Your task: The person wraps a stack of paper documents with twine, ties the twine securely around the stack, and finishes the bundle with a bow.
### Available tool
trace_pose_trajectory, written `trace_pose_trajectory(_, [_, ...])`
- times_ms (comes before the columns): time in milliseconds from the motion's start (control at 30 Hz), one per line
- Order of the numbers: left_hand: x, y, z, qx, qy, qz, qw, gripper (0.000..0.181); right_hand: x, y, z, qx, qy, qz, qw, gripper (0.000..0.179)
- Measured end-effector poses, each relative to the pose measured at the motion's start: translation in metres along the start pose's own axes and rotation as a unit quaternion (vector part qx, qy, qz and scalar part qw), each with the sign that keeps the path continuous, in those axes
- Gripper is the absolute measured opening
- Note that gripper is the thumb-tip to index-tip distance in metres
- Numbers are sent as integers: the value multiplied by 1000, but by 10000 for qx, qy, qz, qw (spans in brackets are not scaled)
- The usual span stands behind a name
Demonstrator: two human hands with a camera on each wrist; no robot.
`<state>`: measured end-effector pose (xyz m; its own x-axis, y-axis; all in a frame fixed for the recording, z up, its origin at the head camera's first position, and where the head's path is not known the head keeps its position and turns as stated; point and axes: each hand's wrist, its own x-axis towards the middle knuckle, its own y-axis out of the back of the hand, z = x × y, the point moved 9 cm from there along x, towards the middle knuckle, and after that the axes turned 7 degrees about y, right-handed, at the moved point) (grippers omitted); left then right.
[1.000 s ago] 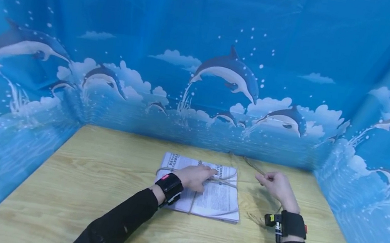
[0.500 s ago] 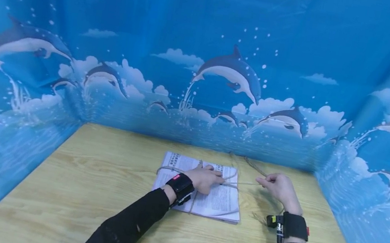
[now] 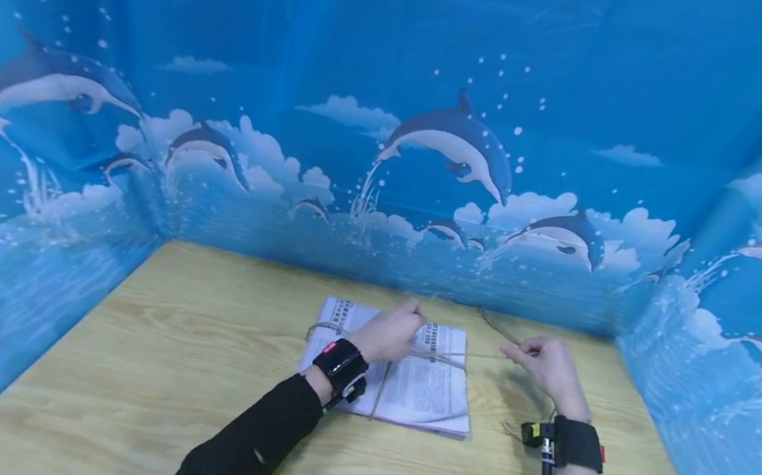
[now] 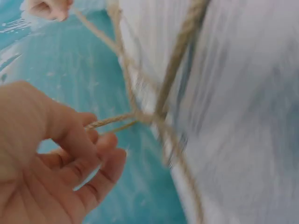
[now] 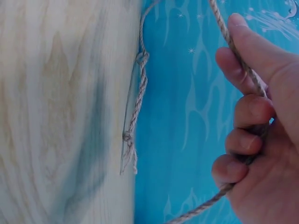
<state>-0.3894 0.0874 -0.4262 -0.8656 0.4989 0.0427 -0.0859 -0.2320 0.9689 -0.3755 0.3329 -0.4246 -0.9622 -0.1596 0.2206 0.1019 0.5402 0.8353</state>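
Observation:
A flat stack of printed paper sheets, like newspapers (image 3: 427, 396), lies on the table with twine wound round it both ways. Over the stack's upper part, my left hand (image 3: 387, 335) is raised slightly. Its thumb and fingers pinch a strand of twine (image 4: 110, 120) close to where the cords cross, seen in the left wrist view. To the right of the stack, my right hand (image 3: 548, 369) grips another length of twine (image 5: 252, 77), which runs through its curled fingers. From that hand a thin strand stretches left to the bundle.
The wooden table (image 3: 183, 372) is bordered at the back and sides by a blue dolphin-print sheet (image 3: 333, 165). A knotted twine end (image 5: 136, 107) lies near the table edge in the right wrist view. Frayed twine (image 3: 510, 431) lies beside my right wrist.
My left hand lay spread over the twine crossing and slid right, then came up and back with twine between its fingers. The right hand has moved only slightly and keeps its grip.

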Motion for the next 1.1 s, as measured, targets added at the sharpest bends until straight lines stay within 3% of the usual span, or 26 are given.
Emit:
trace_pose_trajectory(100, [-10,17,-10,485,45,559,9972,36,0,-1,1,39,-71,-38,10000,45])
trace_pose_trajectory(233, [-22,30,-32,1108,104,1418,9836,20,-1,0,1,81,-140,-89,9998,44])
trace_pose_trajectory(333, [-29,35,-53,938,261,1615,9821,9,-1,1,1,53,-170,-100,9998,43])
trace_pose_trajectory(400, [-33,39,-68,521,246,1554,9862,6,-1,1,2,32,-162,-105,9998,43])
trace_pose_trajectory(500, [-41,45,-91,-759,192,1161,9901,14,-2,1,2,18,-131,-111,9999,44])
trace_pose_trajectory(600, [-49,45,-119,-2015,427,809,9752,23,-1,0,2,-6,-113,-120,9999,46])
trace_pose_trajectory(700, [-58,42,-144,-2647,774,614,9593,28,-2,-1,3,4,-122,-119,9999,46])
trace_pose_trajectory(767, [-63,41,-158,-2679,920,608,9571,27,-3,-1,3,30,-135,-137,9998,46])
trace_pose_trajectory(933, [-78,35,-188,-2298,1312,556,9627,27,-4,-3,1,113,-66,-201,9997,46])
trace_pose_trajectory(1100, [-87,26,-210,-2281,1677,341,9585,25,-2,-9,-1,163,38,-258,9995,41])
